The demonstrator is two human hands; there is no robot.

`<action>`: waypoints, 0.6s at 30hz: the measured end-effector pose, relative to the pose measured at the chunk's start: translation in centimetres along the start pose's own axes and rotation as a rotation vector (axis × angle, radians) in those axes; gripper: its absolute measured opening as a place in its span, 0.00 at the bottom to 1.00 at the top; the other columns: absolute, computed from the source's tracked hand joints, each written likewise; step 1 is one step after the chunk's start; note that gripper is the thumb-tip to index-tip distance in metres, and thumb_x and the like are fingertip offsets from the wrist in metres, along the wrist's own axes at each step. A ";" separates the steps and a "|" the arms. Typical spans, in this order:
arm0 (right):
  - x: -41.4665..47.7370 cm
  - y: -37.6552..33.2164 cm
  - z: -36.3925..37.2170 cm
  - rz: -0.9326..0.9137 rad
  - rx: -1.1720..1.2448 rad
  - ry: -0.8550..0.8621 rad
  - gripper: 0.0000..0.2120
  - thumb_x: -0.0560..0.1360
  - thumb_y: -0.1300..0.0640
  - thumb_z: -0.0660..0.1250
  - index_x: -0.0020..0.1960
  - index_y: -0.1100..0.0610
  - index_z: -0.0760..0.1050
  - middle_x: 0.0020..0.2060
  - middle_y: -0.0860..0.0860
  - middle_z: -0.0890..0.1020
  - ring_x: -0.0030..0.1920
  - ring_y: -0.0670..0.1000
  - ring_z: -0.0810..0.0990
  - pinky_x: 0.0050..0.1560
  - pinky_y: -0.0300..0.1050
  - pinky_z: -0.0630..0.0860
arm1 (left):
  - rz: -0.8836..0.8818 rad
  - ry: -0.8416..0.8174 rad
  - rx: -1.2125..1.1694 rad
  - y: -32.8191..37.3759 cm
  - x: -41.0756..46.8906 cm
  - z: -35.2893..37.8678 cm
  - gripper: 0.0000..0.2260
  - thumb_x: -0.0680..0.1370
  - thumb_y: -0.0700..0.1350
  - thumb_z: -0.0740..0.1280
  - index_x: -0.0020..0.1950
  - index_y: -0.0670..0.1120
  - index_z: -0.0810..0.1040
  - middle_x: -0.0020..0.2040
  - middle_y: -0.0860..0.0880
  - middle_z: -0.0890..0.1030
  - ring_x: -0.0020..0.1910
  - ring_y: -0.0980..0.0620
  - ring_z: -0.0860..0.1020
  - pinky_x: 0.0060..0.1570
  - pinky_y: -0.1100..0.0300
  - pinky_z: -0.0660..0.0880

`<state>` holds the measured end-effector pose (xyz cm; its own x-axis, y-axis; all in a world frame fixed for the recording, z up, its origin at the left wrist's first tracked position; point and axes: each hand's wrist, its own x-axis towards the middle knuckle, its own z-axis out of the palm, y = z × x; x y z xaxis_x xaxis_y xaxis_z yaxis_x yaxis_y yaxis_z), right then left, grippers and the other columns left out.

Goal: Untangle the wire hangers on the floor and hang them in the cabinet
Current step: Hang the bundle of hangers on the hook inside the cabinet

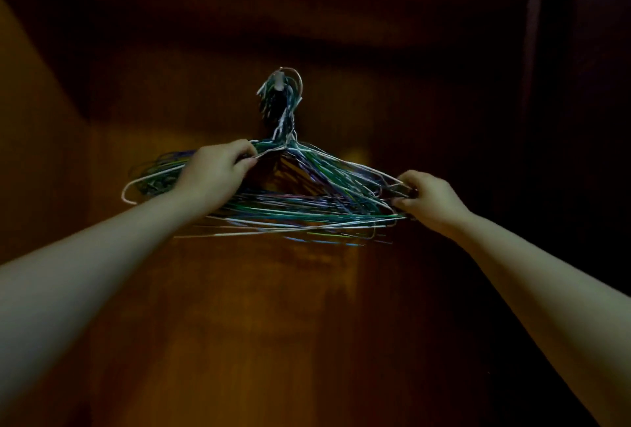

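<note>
The left hand [218,172] is closed round the upper left slope of the bundle, just below the necks, with thumb and fingers curled over a sheaf of wires. The right hand [428,199] grips the far right corner, where the shoulders bend into the bottom bars, its fingers curled tight on the wires there. Between the hands hangs the whole bunch of wire hangers [307,208], green, blue, purple and white. It is fanned a little, so the bottom bars spread apart and one white loop juts out on the left. Their hooks [283,88] are gathered in a clump above, over what may be a peg [279,80]; it is too dim to say whether they bear on it. All this is inside the cabinet [85,139], dark brown wood at the back and on the left side.

From where I stand, one hanger is light, but so many together will have some weight and will want to swing from the hooks. The wire looks thin, stiff yet springy, and smooth-coated, so it may slide through the fingers and snag its neighbours. I'd hold at the shoulders near the necks to steer the hooks, and at a corner to stop the fan twisting. Tugging one bottom bar would likely bend it.
</note>
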<state>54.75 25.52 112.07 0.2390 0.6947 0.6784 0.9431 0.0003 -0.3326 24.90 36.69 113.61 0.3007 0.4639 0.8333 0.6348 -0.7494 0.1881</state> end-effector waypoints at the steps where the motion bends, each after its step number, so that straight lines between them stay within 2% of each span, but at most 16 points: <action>1: -0.2 0.0 0.0 0.039 0.136 -0.004 0.07 0.74 0.58 0.69 0.51 0.52 0.74 0.43 0.47 0.77 0.44 0.48 0.78 0.44 0.46 0.77 | 0.018 0.011 0.043 0.2 -0.1 0.3 0.08 0.80 0.46 0.60 0.54 0.45 0.75 0.41 0.44 0.78 0.34 0.49 0.72 0.33 0.55 0.68; 3: -0.6 0.1 0.1 0.033 0.210 -0.016 0.06 0.74 0.54 0.68 0.50 0.51 0.75 0.41 0.46 0.78 0.41 0.47 0.78 0.41 0.44 0.76 | 0.041 0.076 0.130 0.4 -0.3 0.9 0.08 0.80 0.45 0.59 0.53 0.43 0.75 0.48 0.42 0.77 0.43 0.44 0.74 0.40 0.52 0.72; 6: -1.6 0.3 0.6 -0.099 -0.081 -0.056 0.07 0.75 0.49 0.66 0.52 0.50 0.76 0.41 0.46 0.79 0.42 0.49 0.78 0.43 0.47 0.75 | 0.050 0.213 0.258 -0.4 -0.8 1.7 0.11 0.78 0.44 0.63 0.58 0.42 0.73 0.63 0.37 0.70 0.61 0.37 0.68 0.58 0.44 0.68; 8: -2.0 0.4 1.2 -0.176 -0.263 -0.003 0.10 0.77 0.48 0.63 0.55 0.50 0.76 0.43 0.48 0.81 0.43 0.50 0.79 0.44 0.49 0.76 | -0.009 0.124 0.315 -1.6 -0.8 1.9 0.21 0.77 0.47 0.64 0.68 0.45 0.66 0.69 0.37 0.65 0.67 0.37 0.65 0.65 0.41 0.62; 10: -2.3 0.0 1.7 -0.228 -0.359 0.028 0.11 0.78 0.48 0.61 0.55 0.50 0.76 0.45 0.48 0.82 0.45 0.51 0.79 0.43 0.47 0.75 | -0.065 0.012 0.351 -3.0 -0.7 1.6 0.26 0.78 0.48 0.62 0.73 0.46 0.58 0.67 0.40 0.70 0.64 0.39 0.70 0.64 0.42 0.65; 13: -2.4 -0.7 2.7 -0.248 -0.433 -0.016 0.13 0.77 0.46 0.61 0.59 0.49 0.72 0.53 0.48 0.79 0.53 0.51 0.77 0.48 0.47 0.75 | 0.006 -0.009 0.382 -4.4 -0.8 0.3 0.24 0.78 0.40 0.59 0.74 0.45 0.59 0.66 0.42 0.72 0.61 0.40 0.72 0.58 0.46 0.70; 16: -2.4 -2.3 3.4 -0.168 -0.305 -0.046 0.29 0.75 0.42 0.62 0.73 0.50 0.60 0.65 0.49 0.73 0.63 0.51 0.72 0.62 0.49 0.71 | 0.001 -0.072 0.396 -4.7 -1.1 -0.8 0.31 0.76 0.33 0.60 0.76 0.49 0.54 0.70 0.45 0.68 0.61 0.42 0.72 0.52 0.50 0.73; 18: -2.3 -3.9 3.9 -0.158 -0.244 -0.006 0.36 0.74 0.41 0.62 0.76 0.50 0.52 0.69 0.51 0.69 0.67 0.52 0.69 0.65 0.51 0.68 | -0.020 -0.117 0.416 -4.7 -1.6 -0.8 0.35 0.75 0.30 0.58 0.77 0.50 0.49 0.73 0.46 0.63 0.66 0.43 0.69 0.55 0.51 0.72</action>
<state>49.62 26.72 109.21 0.0841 0.7041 0.7051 0.9964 -0.0640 -0.0550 20.92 39.10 111.80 0.3487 0.5446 0.7628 0.8671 -0.4964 -0.0420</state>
